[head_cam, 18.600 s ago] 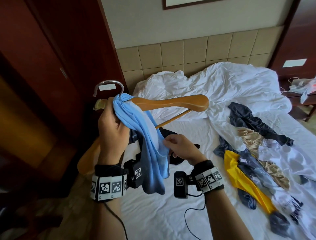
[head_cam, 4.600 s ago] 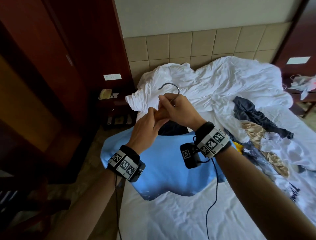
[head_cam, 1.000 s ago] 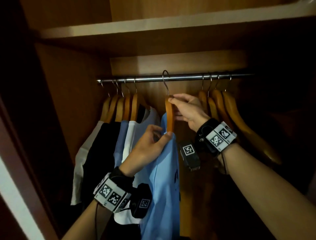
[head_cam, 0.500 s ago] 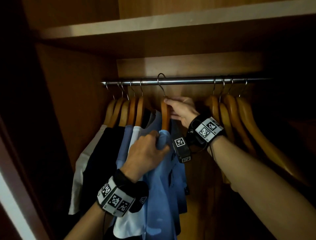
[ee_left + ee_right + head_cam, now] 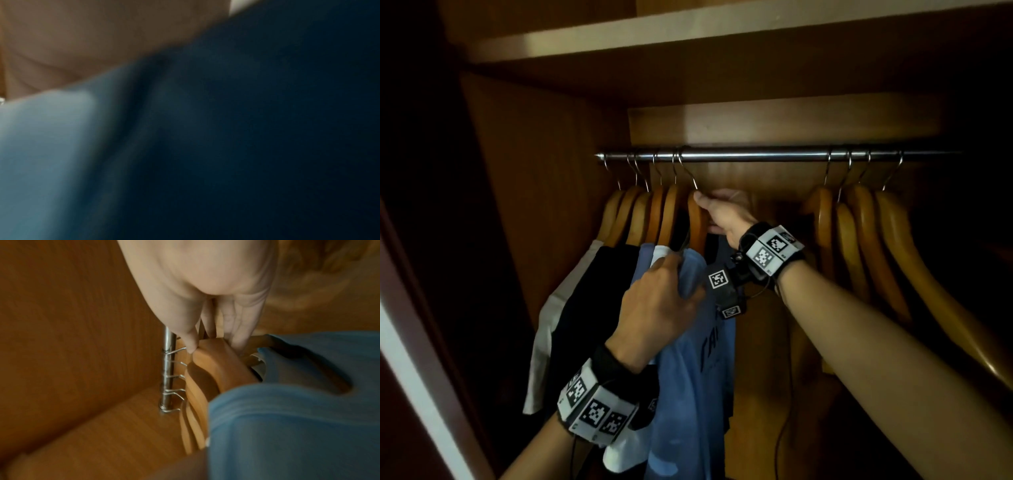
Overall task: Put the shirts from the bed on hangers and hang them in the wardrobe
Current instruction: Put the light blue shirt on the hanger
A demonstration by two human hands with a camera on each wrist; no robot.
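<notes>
Since half a second ago the light blue printed T-shirt (image 5: 688,359) on its curved wooden hanger (image 5: 697,222) has slid left along the chrome wardrobe rail (image 5: 756,157), closing against the row of clothed wooden hangers (image 5: 643,219) at the rail's left end. Its wire hook (image 5: 686,171) sits over the rail, just beside the neighbouring hooks. The right hand (image 5: 722,214) pinches the top of that hanger between thumb and fingers (image 5: 240,331), directly below the rail. The left hand (image 5: 657,308) lies lower on the blue cloth at the shoulder, fingers curled into the fabric; the left wrist view is too blurred to show how firmly they grip. Under the rail's left end hang a white shirt (image 5: 548,329), a black one (image 5: 589,301) and others, packed edge to edge. Four bare wooden hangers (image 5: 859,240) crowd the rail's right end, leaving a broad bare stretch of rail between the two groups.
</notes>
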